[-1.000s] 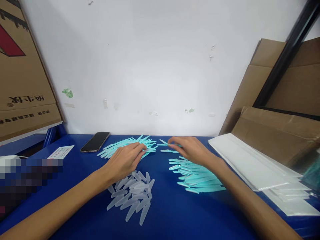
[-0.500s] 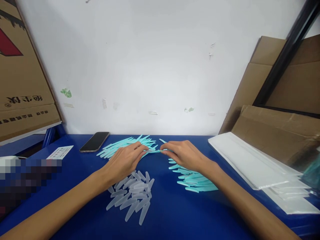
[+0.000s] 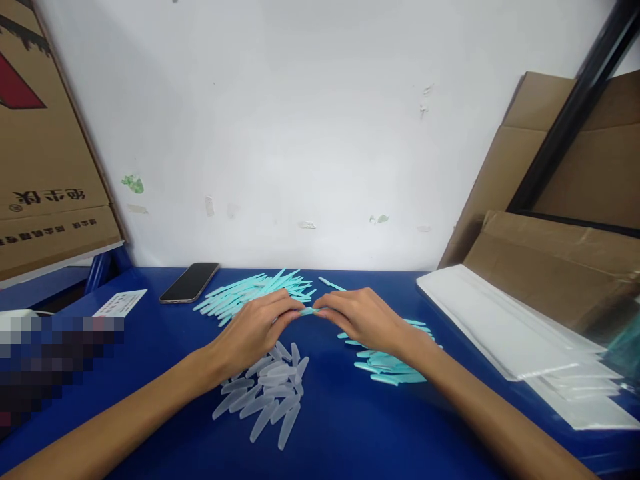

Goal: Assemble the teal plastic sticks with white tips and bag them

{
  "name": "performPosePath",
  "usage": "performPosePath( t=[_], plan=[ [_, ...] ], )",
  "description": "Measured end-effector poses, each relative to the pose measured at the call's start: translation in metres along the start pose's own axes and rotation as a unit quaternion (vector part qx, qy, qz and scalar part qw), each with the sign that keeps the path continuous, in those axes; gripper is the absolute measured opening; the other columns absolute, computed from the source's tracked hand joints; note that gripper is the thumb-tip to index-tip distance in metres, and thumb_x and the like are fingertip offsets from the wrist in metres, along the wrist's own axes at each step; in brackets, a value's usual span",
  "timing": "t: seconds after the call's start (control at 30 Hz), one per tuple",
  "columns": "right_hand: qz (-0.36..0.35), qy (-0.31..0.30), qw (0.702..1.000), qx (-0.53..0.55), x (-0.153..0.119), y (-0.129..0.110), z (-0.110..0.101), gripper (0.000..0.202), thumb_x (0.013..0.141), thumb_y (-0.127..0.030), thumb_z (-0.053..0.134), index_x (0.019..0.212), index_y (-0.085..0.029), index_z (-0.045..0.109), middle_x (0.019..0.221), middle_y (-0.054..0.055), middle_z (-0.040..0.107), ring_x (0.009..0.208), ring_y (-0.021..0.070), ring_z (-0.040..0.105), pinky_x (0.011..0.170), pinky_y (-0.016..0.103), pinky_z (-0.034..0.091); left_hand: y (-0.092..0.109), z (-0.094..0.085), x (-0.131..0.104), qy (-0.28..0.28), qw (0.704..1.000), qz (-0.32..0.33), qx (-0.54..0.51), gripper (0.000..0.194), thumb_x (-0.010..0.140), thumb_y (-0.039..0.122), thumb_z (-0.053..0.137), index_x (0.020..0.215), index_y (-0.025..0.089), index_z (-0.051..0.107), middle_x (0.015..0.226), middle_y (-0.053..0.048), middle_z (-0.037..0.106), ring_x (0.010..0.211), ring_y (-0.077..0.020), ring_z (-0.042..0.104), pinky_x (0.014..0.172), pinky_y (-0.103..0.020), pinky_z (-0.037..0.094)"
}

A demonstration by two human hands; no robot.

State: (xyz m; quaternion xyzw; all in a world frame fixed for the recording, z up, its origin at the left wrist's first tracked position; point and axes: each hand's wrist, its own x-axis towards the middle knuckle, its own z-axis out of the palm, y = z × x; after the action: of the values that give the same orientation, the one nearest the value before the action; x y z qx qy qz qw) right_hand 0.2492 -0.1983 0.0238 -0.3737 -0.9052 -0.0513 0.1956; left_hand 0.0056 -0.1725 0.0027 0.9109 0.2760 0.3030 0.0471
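Observation:
Between the fingertips of both hands is a small turquoise eyebrow razor [image 3: 309,311], mostly hidden by the fingers. My left hand [image 3: 260,327] pinches its left end, and my right hand [image 3: 363,320] pinches the right end. Behind my left hand lies a pile of turquoise razors [image 3: 250,290]. Translucent plastic caps [image 3: 280,383] are heaped in front of that hand. More turquoise razors [image 3: 393,367] lie under and beside my right wrist. One single razor [image 3: 330,283] rests just beyond my right fingers.
A phone [image 3: 190,283] and a printed card [image 3: 121,304] lie on the left of the blue table [image 3: 330,427]. White plastic sleeves [image 3: 500,320] are stacked at the right, beside cardboard [image 3: 550,267]. A large carton [image 3: 50,147] stands at the left, and a white wall [image 3: 320,133] rises behind.
Both hands have come slightly nearer to me, and their fingertips are closer together. Less of the turquoise piece shows between them. The piles look unchanged.

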Motion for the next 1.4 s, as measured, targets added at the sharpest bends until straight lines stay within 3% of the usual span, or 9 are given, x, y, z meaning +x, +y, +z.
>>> performPosePath(
  t=[0.3,0.43,0.53,0.63,0.7,0.9,1.13,1.3,1.4],
  plan=[
    [0.004,0.049,0.999,0.021,0.001,-0.005,0.003,0.029,0.104,-0.036,0.04,0.112,-0.023,0.064,0.092,0.004,0.073,0.076,0.0147,0.067,0.065,0.023,0.041,0.005,-0.005,0.001,0.038,0.998,-0.027,-0.052,0.025,0.102,0.025,0.042,0.111,0.02,0.066,0.085,-0.002,0.06,0.069,-0.0135,0.055,0.062,-0.027,0.042],
    [0.008,0.033,0.999,-0.005,0.002,-0.003,-0.003,0.03,0.104,-0.039,0.039,0.112,-0.024,0.063,0.086,0.002,0.073,0.069,0.0136,0.065,0.061,0.023,0.037,0.007,-0.008,0.004,0.004,0.999,-0.04,-0.013,0.027,0.101,0.032,0.045,0.119,0.023,0.063,0.089,-0.002,0.063,0.068,-0.0135,0.056,0.063,-0.028,0.043],
    [0.052,0.042,0.996,-0.058,0.001,0.009,-0.009,0.03,0.103,-0.043,0.04,0.11,-0.024,0.062,0.083,0.001,0.072,0.067,0.014,0.063,0.058,0.023,0.033,0.011,-0.01,0.003,-0.015,0.997,-0.071,0.037,0.039,0.1,0.036,0.046,0.137,0.024,0.05,0.1,-0.004,0.064,0.072,-0.0151,0.058,0.064,-0.03,0.045],
    [0.14,0.051,0.983,-0.108,-0.004,0.031,-0.016,0.026,0.101,-0.043,0.043,0.101,-0.024,0.062,0.085,0.0,0.072,0.068,0.0149,0.062,0.058,0.024,0.032,0.013,-0.012,0.001,-0.033,0.997,-0.039,0.061,0.037,0.099,0.036,0.048,0.132,0.024,0.053,0.111,-0.007,0.062,0.095,-0.0214,0.058,0.072,-0.033,0.048],
    [0.192,0.041,0.972,-0.132,-0.008,0.05,-0.018,0.024,0.099,-0.041,0.047,0.095,-0.025,0.063,0.087,0.0,0.072,0.073,0.0165,0.064,0.058,0.025,0.032,0.013,-0.014,0.0,-0.063,0.997,-0.012,0.049,0.028,0.098,0.036,0.05,0.121,0.025,0.061,0.112,-0.007,0.062,0.102,-0.0227,0.056,0.077,-0.034,0.048],
    [0.287,-0.01,0.949,-0.132,-0.019,0.089,-0.012,0.024,0.097,-0.038,0.048,0.097,-0.024,0.067,0.096,0.004,0.073,0.087,0.0205,0.065,0.062,0.027,0.035,0.01,-0.013,-0.002,-0.17,0.985,0.002,-0.005,0.016,0.096,0.029,0.056,0.101,0.028,0.071,0.101,-0.002,0.065,0.094,-0.0194,0.058,0.076,-0.032,0.045],
    [0.285,-0.09,0.95,-0.088,-0.023,0.1,0.002,0.024,0.092,-0.041,0.055,0.097,-0.025,0.073,0.083,0.003,0.073,0.073,0.0181,0.065,0.059,0.025,0.036,0.001,-0.017,-0.002,-0.223,0.972,-0.038,-0.067,0.012,0.094,0.034,0.061,0.098,0.032,0.072,0.098,0.001,0.067,0.096,-0.0183,0.058,0.079,-0.03,0.043],
    [0.276,-0.096,0.953,-0.078,-0.028,0.102,-0.02,0.021,0.086,-0.038,0.061,0.089,-0.023,0.074,0.089,0.005,0.074,0.079,0.0206,0.066,0.065,0.027,0.04,-0.002,-0.015,0.0,-0.238,0.965,-0.064,-0.094,0.015,0.094,0.04,0.06,0.099,0.032,0.072,0.099,0.001,0.067,0.095,-0.0184,0.059,0.077,-0.029,0.042],
    [0.265,-0.161,0.951,0.014,-0.033,0.105,-0.033,0.017,0.079,-0.037,0.067,0.087,-0.025,0.076,0.086,0.001,0.075,0.077,0.0178,0.067,0.065,0.024,0.044,-0.003,-0.01,-0.001,-0.232,0.965,-0.074,-0.099,0.015,0.094,0.04,0.06,0.097,0.03,0.071,0.1,0.0,0.066,0.095,-0.0187,0.059,0.075,-0.028,0.042]
  ],
)
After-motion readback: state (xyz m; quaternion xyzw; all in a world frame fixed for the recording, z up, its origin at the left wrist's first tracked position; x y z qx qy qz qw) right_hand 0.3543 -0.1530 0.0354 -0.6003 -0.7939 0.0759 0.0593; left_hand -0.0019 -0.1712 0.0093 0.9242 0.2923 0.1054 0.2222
